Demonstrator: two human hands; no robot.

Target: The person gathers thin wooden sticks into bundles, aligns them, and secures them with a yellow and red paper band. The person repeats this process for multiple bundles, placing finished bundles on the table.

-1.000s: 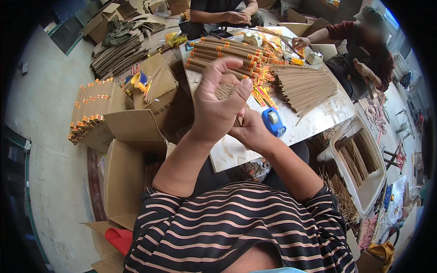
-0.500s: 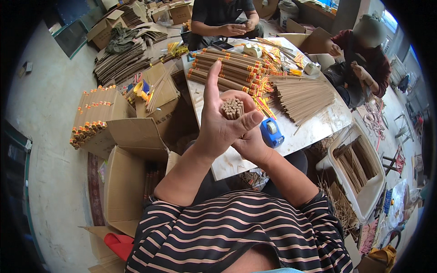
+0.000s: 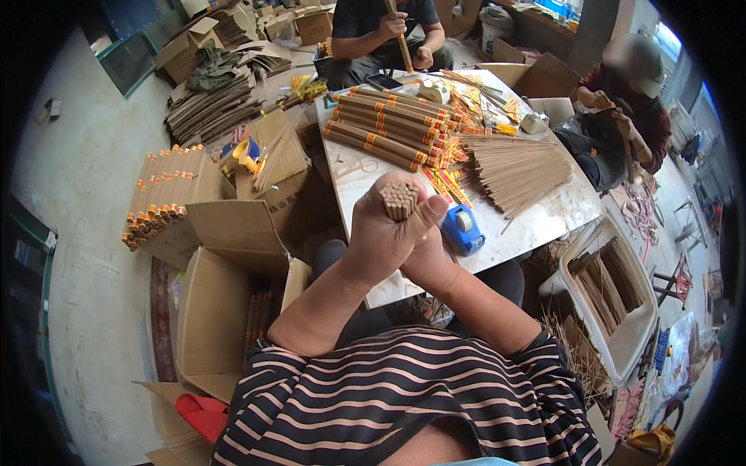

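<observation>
A tight bundle of brown incense sticks (image 3: 400, 199) points its cut ends up at me, over the near edge of the table. My left hand (image 3: 376, 239) is wrapped around its upper part, with the thumb lying across the right side. Just below and partly behind it, my right hand (image 3: 429, 258) is closed about the same bundle; most of its fingers are hidden. Right of my hands sits a blue tape dispenser (image 3: 464, 231). Finished bundles with red and yellow bands (image 3: 381, 128) lie stacked beyond, and loose incense sticks (image 3: 517, 171) fan out to the right.
The white table (image 3: 544, 221) also carries paper labels (image 3: 445, 186). An open cardboard box (image 3: 206, 311) stands at my left, near banded bundles piled on another box (image 3: 167, 194). A white tub (image 3: 622, 334) of sticks is at the right. Two co-workers (image 3: 381, 39) sit across.
My left fingers, one raised before, have closed around the bundle. The co-worker opposite now holds up a bundle of sticks. The view has shifted slightly.
</observation>
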